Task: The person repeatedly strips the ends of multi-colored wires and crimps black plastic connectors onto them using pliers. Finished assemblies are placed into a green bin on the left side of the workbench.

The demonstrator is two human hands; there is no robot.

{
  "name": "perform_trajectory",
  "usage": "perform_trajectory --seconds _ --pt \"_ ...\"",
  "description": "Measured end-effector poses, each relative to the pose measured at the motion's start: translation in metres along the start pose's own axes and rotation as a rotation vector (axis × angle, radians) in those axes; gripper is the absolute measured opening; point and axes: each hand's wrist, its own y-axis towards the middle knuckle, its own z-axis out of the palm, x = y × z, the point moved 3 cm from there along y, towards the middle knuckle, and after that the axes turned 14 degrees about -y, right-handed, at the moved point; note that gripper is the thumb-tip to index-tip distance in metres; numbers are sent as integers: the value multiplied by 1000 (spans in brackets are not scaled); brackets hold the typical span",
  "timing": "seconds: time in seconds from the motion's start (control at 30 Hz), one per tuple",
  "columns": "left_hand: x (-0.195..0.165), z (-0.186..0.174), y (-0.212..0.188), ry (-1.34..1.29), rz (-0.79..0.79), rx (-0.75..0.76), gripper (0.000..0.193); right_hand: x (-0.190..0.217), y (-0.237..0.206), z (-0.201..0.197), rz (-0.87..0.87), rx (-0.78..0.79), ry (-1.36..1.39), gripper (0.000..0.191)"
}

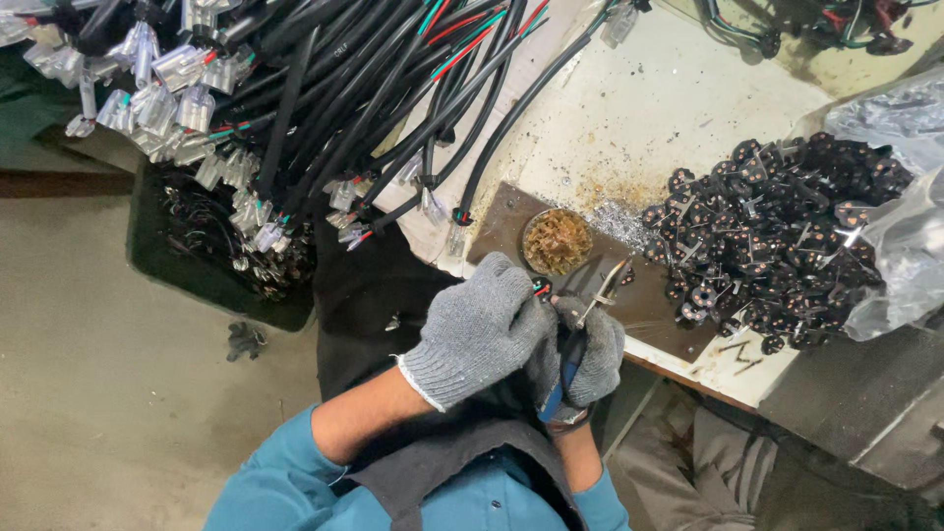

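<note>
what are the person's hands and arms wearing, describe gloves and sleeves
Both the left hand and the right hand wear grey knitted work gloves with ribbed cuffs; the left cuff has a pale edge. The forearms are bare below teal-blue sleeves pushed up toward the elbows. A dark apron strap lies over the teal shirt.

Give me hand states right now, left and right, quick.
Left hand: closed, gloved, pinching a cable end with red and green wires.
Right hand: closed around blue-handled pliers, tips near the cable end.
</note>
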Motion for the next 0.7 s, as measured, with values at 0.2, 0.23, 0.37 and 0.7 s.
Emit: perform_trajectory --seconds 0.2,0.23,0.37,0.7 --pt "0 1 -1 -43 39 -89 15 -1 4 -15 222 123 69 25" --pt "0 2 -2 -55 31 -94 15 -8 2 -19 366 115 217 27" --pt "-1 1 0 -32 54 -65 14 -24 0 -27 309 55 377 21" --pt "-2 0 1 -9 28 -53 19 -23 3 -28 5 69 319 28"
